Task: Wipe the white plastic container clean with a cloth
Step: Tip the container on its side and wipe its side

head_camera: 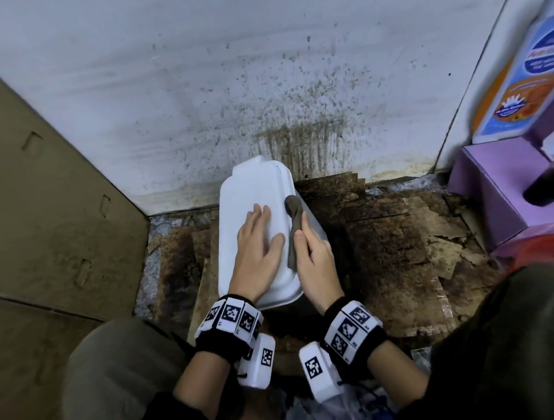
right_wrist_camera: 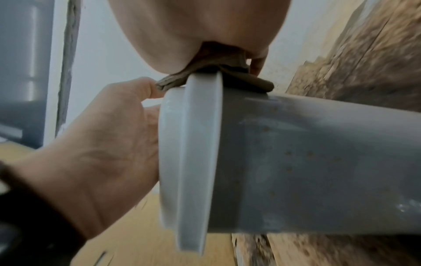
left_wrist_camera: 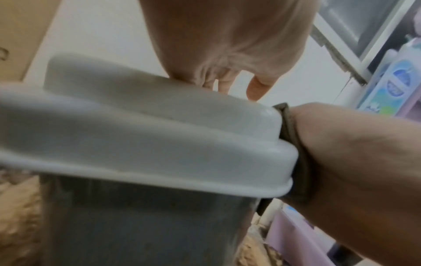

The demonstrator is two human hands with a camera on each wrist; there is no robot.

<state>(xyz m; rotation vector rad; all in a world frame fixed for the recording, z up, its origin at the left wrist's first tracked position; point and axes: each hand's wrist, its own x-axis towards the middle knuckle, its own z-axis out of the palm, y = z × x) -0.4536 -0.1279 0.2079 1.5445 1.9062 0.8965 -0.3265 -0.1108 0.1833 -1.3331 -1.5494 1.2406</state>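
The white plastic container (head_camera: 252,192) stands on the floor with its lid on, close to the stained wall. My left hand (head_camera: 261,233) lies flat on the lid with straight fingers and presses it down. My right hand (head_camera: 313,256) grips a dark brown cloth (head_camera: 294,209) and holds it against the lid's right edge. In the left wrist view the cloth (left_wrist_camera: 293,144) is squeezed between the right hand (left_wrist_camera: 353,162) and the lid rim (left_wrist_camera: 159,144). In the right wrist view the cloth (right_wrist_camera: 246,79) drapes over the rim, and the container's grey side (right_wrist_camera: 318,162) carries small specks.
A brown cardboard box (head_camera: 44,206) fills the left side. Dirty, torn cardboard sheets (head_camera: 383,236) cover the floor to the container's right. A purple box (head_camera: 493,192), a bottle with a blue and orange label (head_camera: 526,84) and a red bag (head_camera: 544,244) stand at the right. My knees frame the bottom.
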